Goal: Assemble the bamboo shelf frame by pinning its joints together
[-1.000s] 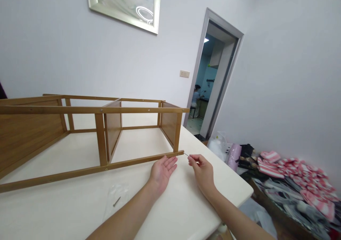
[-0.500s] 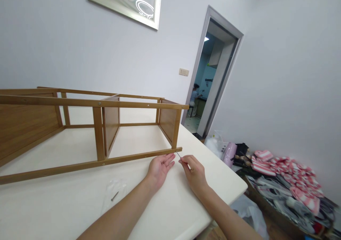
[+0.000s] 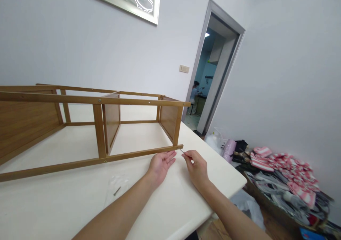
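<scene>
A brown wooden shelf frame (image 3: 138, 152) lies on its side on the white table (image 3: 149, 215). My right hand (image 3: 196, 167) pinches a thin metal rod (image 3: 181, 150), shaped like a hex key. Its tip meets the lower rail's right end, at a bolt. Palm up, my left hand (image 3: 160, 166) rests just below that rail with its fingers spread and nothing in them. Left of my left forearm, a loose screw (image 3: 117, 191) lies on a clear plastic bag (image 3: 109, 197).
The table's right corner (image 3: 243, 181) is rounded. Beyond it, a box holds folded clothes (image 3: 290, 169), with plastic bags (image 3: 247, 206) beside it on the floor. A doorway (image 3: 205, 69) opens at the back, where a person (image 3: 194, 94) sits.
My right hand has shifted slightly right and up in the picture, still pinching the rod at the rail end. The view has tilted a little. My left hand stays spread below the rail.
</scene>
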`<state>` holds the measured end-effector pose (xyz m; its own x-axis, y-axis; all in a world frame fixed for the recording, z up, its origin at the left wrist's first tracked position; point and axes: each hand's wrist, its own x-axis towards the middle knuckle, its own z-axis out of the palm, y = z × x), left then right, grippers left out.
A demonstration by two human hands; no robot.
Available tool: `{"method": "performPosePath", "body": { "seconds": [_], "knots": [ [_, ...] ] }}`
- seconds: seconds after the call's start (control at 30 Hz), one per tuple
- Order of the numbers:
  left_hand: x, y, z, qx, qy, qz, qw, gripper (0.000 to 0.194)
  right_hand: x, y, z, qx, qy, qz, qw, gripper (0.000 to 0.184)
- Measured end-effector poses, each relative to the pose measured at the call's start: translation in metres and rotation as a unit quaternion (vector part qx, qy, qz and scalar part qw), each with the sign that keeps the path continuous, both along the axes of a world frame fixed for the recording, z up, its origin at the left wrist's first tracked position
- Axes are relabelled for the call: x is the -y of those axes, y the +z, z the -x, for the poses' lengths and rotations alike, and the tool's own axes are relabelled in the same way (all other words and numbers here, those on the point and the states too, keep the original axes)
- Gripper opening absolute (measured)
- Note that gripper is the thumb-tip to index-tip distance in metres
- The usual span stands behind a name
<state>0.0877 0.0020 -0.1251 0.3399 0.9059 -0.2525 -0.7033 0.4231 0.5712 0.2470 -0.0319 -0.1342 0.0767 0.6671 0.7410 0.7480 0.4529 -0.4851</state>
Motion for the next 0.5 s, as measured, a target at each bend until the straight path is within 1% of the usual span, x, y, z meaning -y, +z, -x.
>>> {"method": "performPosePath", "body": {
  "seconds": [0.2, 0.5],
  "knots": [
    [-0.0018, -0.0006, 0.0006, 0.003, -0.005, 0.004, 1.000, 0.034, 0.0003, 0.0005, 0.0015, 0.021, 0.010, -0.002, 1.000, 0.017],
    [0.0000, 0.0039, 0.0020, -0.004, -0.008, 0.010, 1.000, 0.030, 0.0008, 0.0026, 0.0021, 0.032, 0.009, -0.012, 0.999, 0.016]
  ]
}}
